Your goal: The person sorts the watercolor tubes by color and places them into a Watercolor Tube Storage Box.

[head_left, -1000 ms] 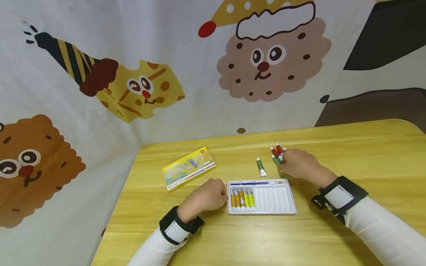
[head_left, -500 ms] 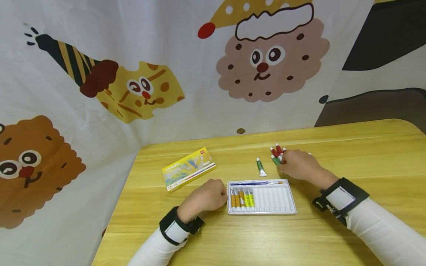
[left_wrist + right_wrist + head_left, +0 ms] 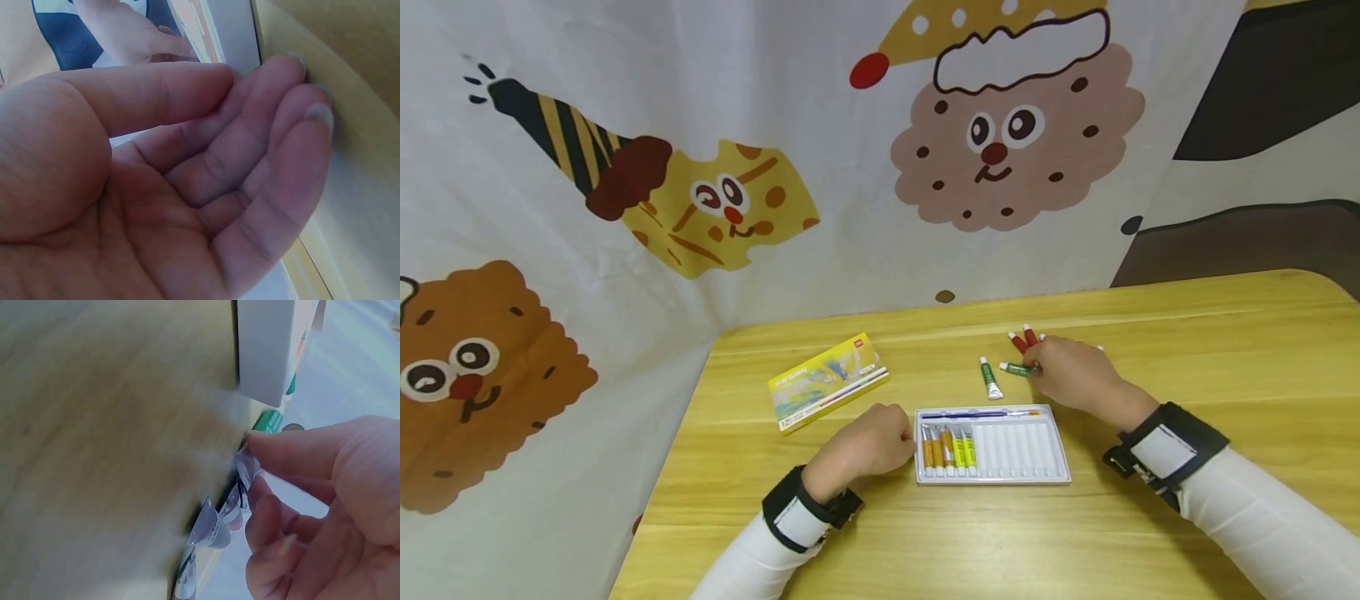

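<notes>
Tray point(image 3: 1022, 450), lower center-right of frame, looks under half filled: five tubes point(image 3: 948, 450) in, right side bare (green tube point(image 3: 990, 379), red tubes point(image 3: 1018, 342) still out above); right hand point(image 3: 1075, 373) has fingers clamped on second green tube point(image 3: 1015, 368), left hand point(image 3: 872, 437) curled at tray edge, can't tell if gripping
</notes>
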A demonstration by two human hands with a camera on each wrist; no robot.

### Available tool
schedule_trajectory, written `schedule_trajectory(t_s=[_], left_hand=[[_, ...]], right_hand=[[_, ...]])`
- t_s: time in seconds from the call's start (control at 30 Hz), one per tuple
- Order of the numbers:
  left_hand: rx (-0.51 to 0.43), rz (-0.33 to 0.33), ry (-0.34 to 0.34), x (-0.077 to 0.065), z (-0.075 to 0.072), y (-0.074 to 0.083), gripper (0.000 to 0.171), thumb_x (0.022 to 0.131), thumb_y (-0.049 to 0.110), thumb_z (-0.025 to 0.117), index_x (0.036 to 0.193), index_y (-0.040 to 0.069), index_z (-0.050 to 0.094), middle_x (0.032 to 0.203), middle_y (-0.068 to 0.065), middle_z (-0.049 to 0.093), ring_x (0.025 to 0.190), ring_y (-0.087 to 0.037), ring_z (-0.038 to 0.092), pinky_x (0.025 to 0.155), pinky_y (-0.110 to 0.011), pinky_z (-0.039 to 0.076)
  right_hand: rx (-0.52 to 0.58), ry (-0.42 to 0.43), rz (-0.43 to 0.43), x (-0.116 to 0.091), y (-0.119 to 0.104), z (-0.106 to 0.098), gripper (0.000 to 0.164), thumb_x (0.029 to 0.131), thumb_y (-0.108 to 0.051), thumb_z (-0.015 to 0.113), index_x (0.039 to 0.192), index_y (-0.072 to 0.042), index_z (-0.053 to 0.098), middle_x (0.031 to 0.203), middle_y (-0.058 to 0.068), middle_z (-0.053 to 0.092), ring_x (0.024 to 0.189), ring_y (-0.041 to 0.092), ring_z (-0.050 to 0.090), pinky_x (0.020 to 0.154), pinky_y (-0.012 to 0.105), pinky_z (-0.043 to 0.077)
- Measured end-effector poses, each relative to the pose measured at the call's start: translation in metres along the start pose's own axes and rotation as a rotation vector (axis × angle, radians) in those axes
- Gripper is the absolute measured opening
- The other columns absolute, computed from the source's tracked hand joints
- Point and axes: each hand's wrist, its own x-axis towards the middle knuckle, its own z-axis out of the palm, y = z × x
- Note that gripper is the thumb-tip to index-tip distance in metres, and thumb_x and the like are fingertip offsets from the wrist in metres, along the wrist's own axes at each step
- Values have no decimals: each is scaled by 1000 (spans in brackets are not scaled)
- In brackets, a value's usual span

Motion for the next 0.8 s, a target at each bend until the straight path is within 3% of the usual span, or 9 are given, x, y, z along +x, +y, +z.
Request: schedule_trajectory(t_s=[0.2,0.33,0.43,0.6,0.8], left_hand=[[-4,-6,-3,0,0,1,43,100,13,66,58,14,58,55,4,41,47,-10,39,45,-24,29],[-8,-20,-11,1,0,1,40,100,14,66,61,12,62,56,3,43,47,-11,41,46,-25,30],[-11,-28,-15,0,0,1,39,101,14,66,62,12,63,56,3,43,47,-12,41,46,-25,31],[-25,-41,-23,0,0,1,40,101,14,66,62,11,63,55,3,42,46,-11,40,45,-25,30],[-30,-40,-21,0,-1,2,40,101,14,66,62,11,62,55,4,41,46,-11,40,44,-24,29]], right_hand=[[-50,75,-87,-1,-1,2,26,85,8,74,108,-4,80,104,16,69,86,28,61,70,41,54],[-76,129,-129,-1,-3,1,23,87,6,75,109,-2,79,101,14,69,83,24,62,66,37,54],[-47,156,-68,1,-7,-2,5,92,-4,76,95,0,76,81,9,65,66,20,56,54,32,44],[28,98,93,7,-14,-3,42,100,-22,69,61,-9,59,56,1,45,49,16,42,49,28,28],[71,3,213,14,-12,-1,41,98,-31,72,70,-5,59,55,1,45,43,14,42,44,24,28]])
